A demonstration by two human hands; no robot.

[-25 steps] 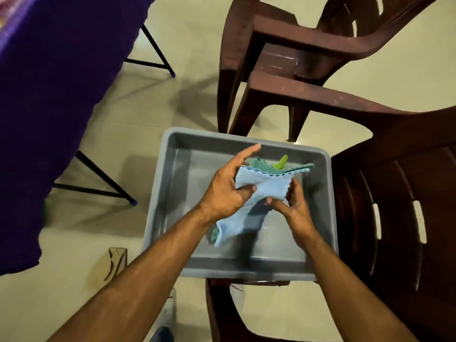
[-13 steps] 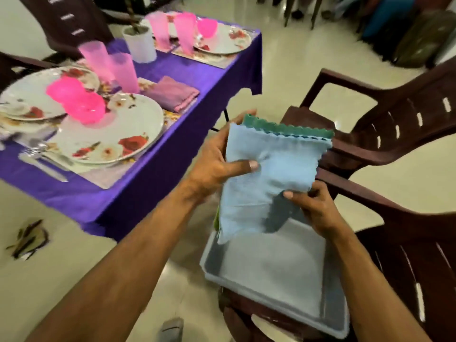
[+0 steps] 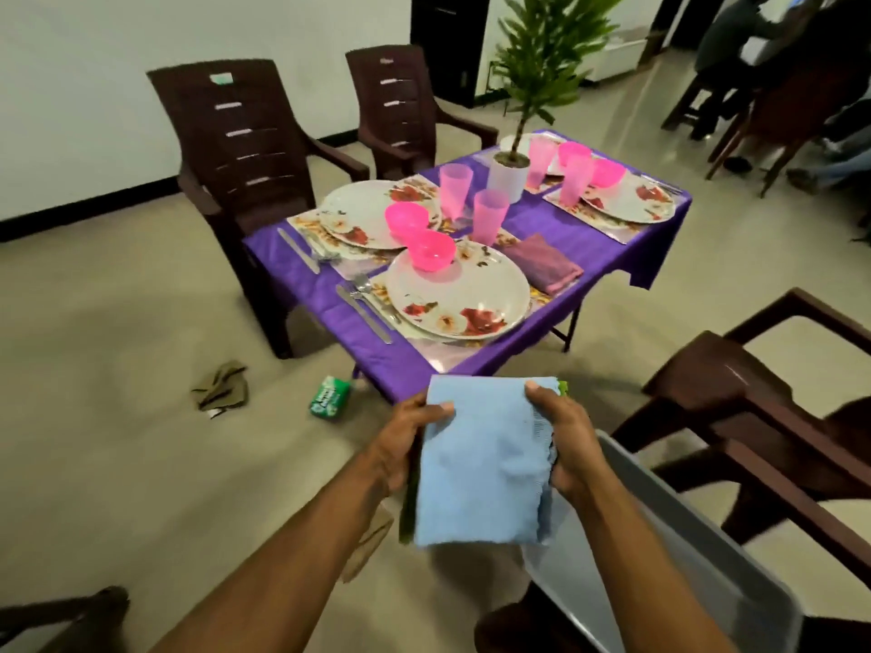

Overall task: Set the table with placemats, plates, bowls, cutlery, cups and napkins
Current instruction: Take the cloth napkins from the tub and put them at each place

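Note:
Both hands hold a folded light-blue napkin with a green napkin peeking out behind it. My left hand grips its left edge, my right hand its right edge, in front of the table. The purple-clothed table carries floral plates on placemats, pink bowls, pink cups, a knife and fork, and one purple napkin beside the near plate.
A grey bin sits on a brown chair at my right. Two brown chairs stand behind the table's left side. A potted plant stands mid-table. A green packet and paper scraps lie on the floor. People sit at far right.
I lifted the napkins out of the grey bin and turned from the chair toward the table; both hands now hold them flat in front of the table.

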